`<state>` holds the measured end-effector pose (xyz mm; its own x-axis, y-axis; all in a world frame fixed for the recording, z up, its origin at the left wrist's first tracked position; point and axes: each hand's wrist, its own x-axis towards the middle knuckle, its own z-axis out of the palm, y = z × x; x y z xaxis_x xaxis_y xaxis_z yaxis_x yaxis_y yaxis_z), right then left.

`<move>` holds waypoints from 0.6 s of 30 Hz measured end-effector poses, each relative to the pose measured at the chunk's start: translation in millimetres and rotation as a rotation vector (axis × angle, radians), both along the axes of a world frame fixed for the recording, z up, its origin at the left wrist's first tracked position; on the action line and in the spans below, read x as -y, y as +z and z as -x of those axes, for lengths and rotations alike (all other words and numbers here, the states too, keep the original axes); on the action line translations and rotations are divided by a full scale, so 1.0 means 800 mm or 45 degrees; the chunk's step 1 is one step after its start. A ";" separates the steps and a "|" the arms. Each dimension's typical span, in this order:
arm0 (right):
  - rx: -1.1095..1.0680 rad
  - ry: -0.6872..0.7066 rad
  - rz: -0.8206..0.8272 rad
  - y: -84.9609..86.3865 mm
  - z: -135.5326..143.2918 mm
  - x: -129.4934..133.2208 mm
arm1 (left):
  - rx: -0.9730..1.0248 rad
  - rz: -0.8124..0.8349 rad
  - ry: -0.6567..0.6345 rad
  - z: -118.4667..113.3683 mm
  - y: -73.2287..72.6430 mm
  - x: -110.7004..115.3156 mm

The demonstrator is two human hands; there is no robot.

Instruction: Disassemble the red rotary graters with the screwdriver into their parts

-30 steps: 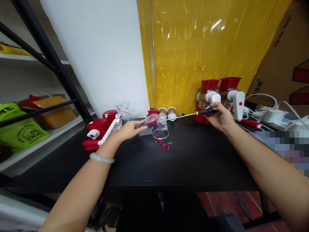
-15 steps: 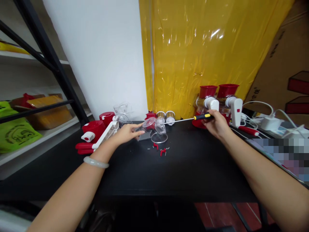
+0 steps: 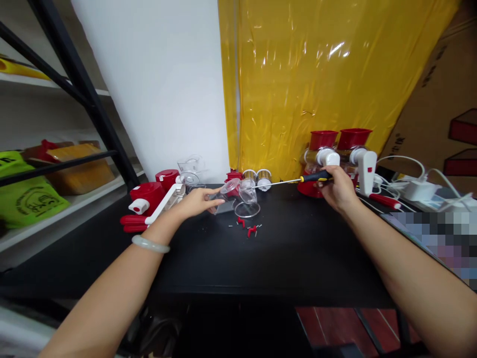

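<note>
In the head view, the metal tip of the black-and-yellow-handled screwdriver [image 3: 301,179] is hard to make out against the transparent plastic housing [image 3: 224,204], whose edges blend into one another. The far fingers of the left hand [image 3: 197,203] are partly hidden behind the housing; both forearms are cut off by the frame. Pixelation masks the area at the lower right.

Small red plastic pieces [image 3: 252,230] and thin metal pins [image 3: 230,225] lie on the black tabletop [image 3: 298,263], just in front of the housing. Two patterned metal drums [image 3: 264,178] stand close behind it. Red plastic bodies [image 3: 151,194] sit at left; two red-hoppered machines with white cranks [image 3: 324,140] stand at right, one partly covered by the right hand [image 3: 340,190].

The housing lies at the left hand's fingertips, pinched between thumb and fingers at its square end. The right hand, well apart, curls around the screwdriver's handle, the shaft pointing left toward the housing.
</note>
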<state>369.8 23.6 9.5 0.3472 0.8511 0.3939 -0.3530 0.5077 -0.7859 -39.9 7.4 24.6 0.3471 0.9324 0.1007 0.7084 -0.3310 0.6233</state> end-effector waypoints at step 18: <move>0.073 0.013 0.041 0.002 -0.002 0.003 | -0.006 -0.003 -0.004 0.000 -0.001 0.000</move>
